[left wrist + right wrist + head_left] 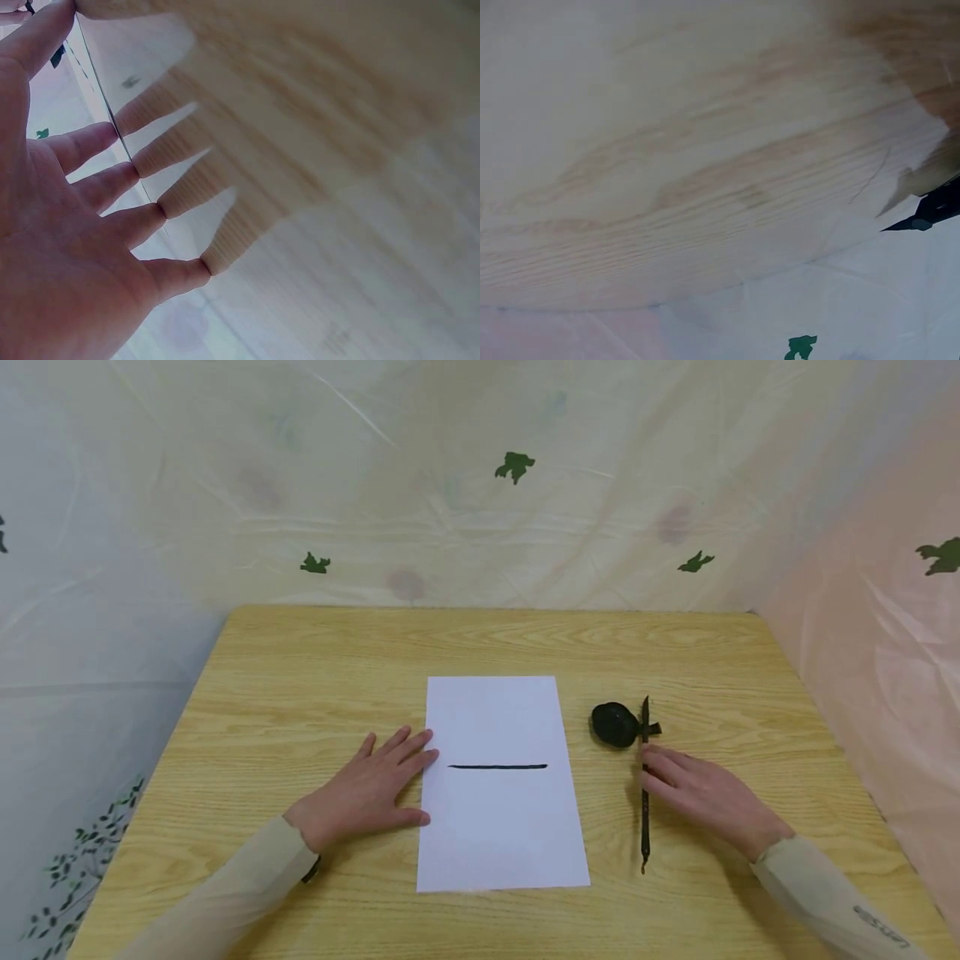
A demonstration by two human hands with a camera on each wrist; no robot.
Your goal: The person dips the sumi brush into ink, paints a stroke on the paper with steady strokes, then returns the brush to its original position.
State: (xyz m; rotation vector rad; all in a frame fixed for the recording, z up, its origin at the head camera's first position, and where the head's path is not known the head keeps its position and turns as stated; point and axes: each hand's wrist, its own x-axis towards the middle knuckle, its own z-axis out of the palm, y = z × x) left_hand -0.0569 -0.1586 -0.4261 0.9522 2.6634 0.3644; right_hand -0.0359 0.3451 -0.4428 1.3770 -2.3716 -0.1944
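Note:
A white sheet of paper lies on the wooden table, with one straight black stroke across its middle. My left hand rests spread at the sheet's left edge, fingertips and thumb touching it; its palm side shows in the left wrist view. To the right of the paper, my right hand pinches a dark, slim brush by its middle. The brush stands lengthwise, its pointed tip away from me and a small loop at the near end. Its upper part crosses the short tab of a round black dish.
The wooden table ends at a pale hanging sheet with green leaf-like shapes at the back. More sheets hang along the left and right sides. In the right wrist view, the dark pointed tip shows at the right edge.

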